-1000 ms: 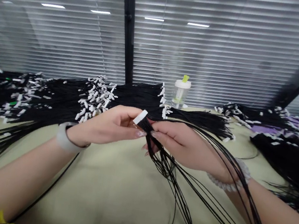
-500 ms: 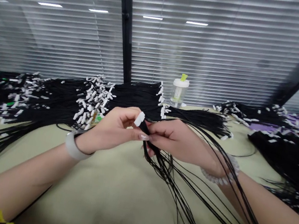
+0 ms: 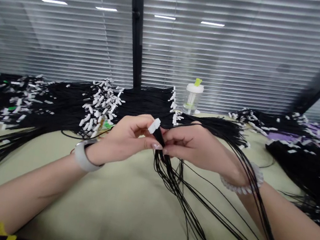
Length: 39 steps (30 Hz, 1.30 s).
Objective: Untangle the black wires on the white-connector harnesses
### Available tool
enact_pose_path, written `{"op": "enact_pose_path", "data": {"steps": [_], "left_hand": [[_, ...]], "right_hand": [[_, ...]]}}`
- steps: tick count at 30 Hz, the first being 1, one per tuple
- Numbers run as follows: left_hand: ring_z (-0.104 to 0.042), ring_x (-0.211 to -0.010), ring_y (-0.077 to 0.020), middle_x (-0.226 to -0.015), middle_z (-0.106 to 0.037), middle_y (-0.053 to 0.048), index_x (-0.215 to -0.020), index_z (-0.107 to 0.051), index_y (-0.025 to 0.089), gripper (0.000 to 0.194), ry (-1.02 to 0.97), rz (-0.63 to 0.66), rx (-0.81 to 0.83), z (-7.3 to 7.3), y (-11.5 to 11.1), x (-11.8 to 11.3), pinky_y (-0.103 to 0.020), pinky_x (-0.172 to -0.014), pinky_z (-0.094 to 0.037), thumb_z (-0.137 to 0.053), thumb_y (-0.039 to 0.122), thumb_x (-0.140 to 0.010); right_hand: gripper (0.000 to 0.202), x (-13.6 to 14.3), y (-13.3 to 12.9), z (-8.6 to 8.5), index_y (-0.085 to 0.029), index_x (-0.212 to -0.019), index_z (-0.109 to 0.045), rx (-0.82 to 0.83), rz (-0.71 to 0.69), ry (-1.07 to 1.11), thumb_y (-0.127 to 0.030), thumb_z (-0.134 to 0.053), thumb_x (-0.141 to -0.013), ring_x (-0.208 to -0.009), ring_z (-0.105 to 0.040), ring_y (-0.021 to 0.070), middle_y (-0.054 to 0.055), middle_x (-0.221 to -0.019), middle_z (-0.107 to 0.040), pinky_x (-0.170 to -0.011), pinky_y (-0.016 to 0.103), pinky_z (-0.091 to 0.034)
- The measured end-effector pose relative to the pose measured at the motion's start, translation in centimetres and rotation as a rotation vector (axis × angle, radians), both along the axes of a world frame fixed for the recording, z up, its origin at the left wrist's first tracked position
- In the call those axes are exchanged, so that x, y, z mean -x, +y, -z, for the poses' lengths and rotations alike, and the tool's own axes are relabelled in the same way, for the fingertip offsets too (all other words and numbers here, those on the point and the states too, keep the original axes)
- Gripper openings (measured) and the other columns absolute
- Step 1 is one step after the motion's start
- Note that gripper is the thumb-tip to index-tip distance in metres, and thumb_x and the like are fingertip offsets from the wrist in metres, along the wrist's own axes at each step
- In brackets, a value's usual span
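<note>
Both hands meet at a bundle of thin black cables (image 3: 174, 174) in the middle of the view. My left hand (image 3: 132, 136) is closed, thumb and fingers pinching the bundle just below its white connector (image 3: 154, 126), which sticks up at the top. My right hand (image 3: 195, 143) grips the same cables right beside it, fingers curled and partly hidden. From there the loose cables fan down to the lower right, and some loop over the right wrist. A grey band (image 3: 84, 156) is on the left wrist, a beaded bracelet (image 3: 247, 181) on the right.
Piles of black cables with white connectors (image 3: 102, 103) line the back and left of the pale green table (image 3: 111, 205). Another dark cable pile (image 3: 305, 170) lies at the right. A clear cup with a white lid (image 3: 193, 99) stands by the window blinds (image 3: 232, 58).
My right hand has shifted slightly and its fingers now curl closer around the cables. The white connector has moved a little to the right. Both hands still grip the bundle.
</note>
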<state>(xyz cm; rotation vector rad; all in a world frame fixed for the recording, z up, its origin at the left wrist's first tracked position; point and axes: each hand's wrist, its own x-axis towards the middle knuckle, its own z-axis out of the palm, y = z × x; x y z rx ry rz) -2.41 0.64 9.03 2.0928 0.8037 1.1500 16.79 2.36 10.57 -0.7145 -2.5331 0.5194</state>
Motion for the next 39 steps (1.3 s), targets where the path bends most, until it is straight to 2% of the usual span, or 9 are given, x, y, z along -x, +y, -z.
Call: {"op": "enact_pose_path", "data": {"steps": [6, 11, 14, 19, 24, 27, 32, 39], "left_hand": [[-0.048, -0.065, -0.0073, -0.069, -0.051, 0.003, -0.070, -0.056, 0.015, 0.008, 0.038, 0.027, 0.025, -0.4, -0.2, 0.0, -0.018, -0.060, -0.040, -0.064, 0.014, -0.068], [-0.048, -0.066, -0.0078, -0.069, -0.051, 0.003, -0.068, -0.052, 0.015, 0.010, 0.039, 0.060, 0.066, -0.5, -0.5, -0.1, -0.020, -0.065, -0.041, -0.061, 0.012, -0.069], [-0.049, -0.072, -0.0094, -0.075, -0.052, 0.002, -0.074, -0.050, 0.015, 0.012, -0.005, 0.106, 0.051, -0.1, -0.6, -0.2, -0.022, -0.069, -0.042, -0.060, 0.011, -0.069], [-0.050, -0.080, -0.0111, -0.083, -0.051, 0.000, -0.086, -0.049, 0.016, 0.030, -0.038, 0.173, -0.004, 0.2, -1.0, -0.3, -0.024, -0.075, -0.042, -0.062, 0.003, -0.063], [-0.051, -0.086, -0.0156, -0.089, -0.054, -0.005, -0.090, -0.052, 0.016, 0.024, 0.041, 0.261, -0.036, 0.0, -1.5, -0.1, -0.031, -0.078, -0.043, -0.056, 0.006, -0.069], [-0.053, -0.087, -0.0154, -0.092, -0.056, -0.005, -0.093, -0.053, 0.017, 0.022, 0.074, 0.212, -0.050, -0.2, -1.8, -0.2, -0.031, -0.080, -0.043, -0.052, 0.007, -0.073], [-0.055, -0.080, -0.0130, -0.084, -0.056, -0.002, -0.088, -0.054, 0.016, 0.016, 0.096, 0.088, 0.012, -0.5, -2.6, -0.8, -0.028, -0.075, -0.045, -0.048, 0.008, -0.076], [-0.047, -0.069, -0.0089, -0.071, -0.049, 0.003, -0.073, -0.050, 0.016, 0.012, -0.041, 0.020, 0.158, -0.8, -3.0, -1.3, -0.022, -0.064, -0.041, -0.046, 0.005, -0.072]], "right_hand": [[0.013, -0.2, 0.1, -0.1, -0.017, -0.074, -0.060, -0.007, -0.029, -0.029, -0.030, -0.057, -0.074, -0.054, -0.046, 0.0041, -0.005, -0.062, -0.056, -0.050, 0.016, -0.032], [0.020, -0.2, 0.1, 0.0, -0.015, -0.073, -0.061, 0.010, -0.038, -0.011, -0.035, -0.059, -0.072, -0.054, -0.045, 0.0044, -0.004, -0.062, -0.057, -0.049, 0.017, -0.032], [0.021, -0.3, 0.0, -0.1, -0.015, -0.075, -0.061, 0.054, -0.022, -0.014, -0.036, -0.059, -0.072, -0.056, -0.049, 0.0057, -0.003, -0.064, -0.059, -0.050, 0.017, -0.034], [0.025, -0.5, -0.2, -0.3, -0.016, -0.076, -0.062, 0.054, -0.021, -0.011, -0.041, -0.059, -0.071, -0.058, -0.054, 0.0075, -0.002, -0.068, -0.062, -0.049, 0.017, -0.037], [0.026, -0.5, -0.1, -0.3, -0.016, -0.073, -0.060, 0.109, -0.079, 0.020, -0.041, -0.061, -0.069, -0.062, -0.059, 0.0086, -0.002, -0.069, -0.064, -0.051, 0.017, -0.041], [0.027, -0.5, 0.0, -0.2, -0.015, -0.069, -0.059, 0.080, -0.081, 0.023, -0.042, -0.063, -0.068, -0.061, -0.059, 0.0086, -0.003, -0.066, -0.063, -0.052, 0.017, -0.042], [0.027, -0.4, 0.0, -0.2, -0.015, -0.073, -0.061, 0.085, -0.082, 0.011, -0.041, -0.063, -0.068, -0.062, -0.058, 0.0090, -0.001, -0.068, -0.063, -0.055, 0.018, -0.043], [0.030, 0.0, -0.5, -0.3, -0.014, -0.074, -0.056, 0.184, -0.099, 0.043, -0.039, -0.068, -0.062, -0.066, -0.055, 0.0106, -0.001, -0.068, -0.058, -0.063, 0.022, -0.045]]}}
